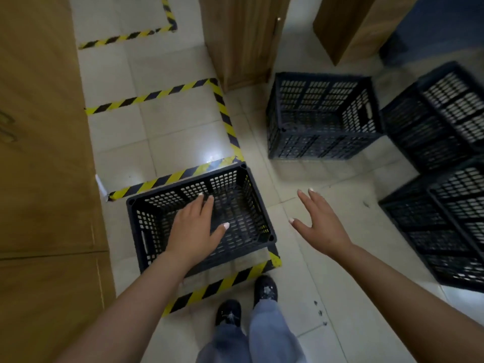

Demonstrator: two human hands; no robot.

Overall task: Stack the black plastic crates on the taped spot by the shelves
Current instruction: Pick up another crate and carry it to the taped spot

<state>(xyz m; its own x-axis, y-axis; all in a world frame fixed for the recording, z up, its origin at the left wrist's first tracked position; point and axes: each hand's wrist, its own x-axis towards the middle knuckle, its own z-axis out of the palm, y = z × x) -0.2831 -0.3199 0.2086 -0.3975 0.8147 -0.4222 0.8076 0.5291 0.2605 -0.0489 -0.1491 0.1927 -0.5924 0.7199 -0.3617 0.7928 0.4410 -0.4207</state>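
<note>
head view, both hands spread and empty, left hand (pixel 195 226) over black crate (pixel 243 205), right hand (pixel 318 218) apart

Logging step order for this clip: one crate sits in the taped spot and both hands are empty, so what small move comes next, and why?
Probably turn right and reach for the nearest loose crate. The placed crate already sits alone inside the striped tape, both the left hand and right hand are open and empty, and more crates wait on the right.
</note>
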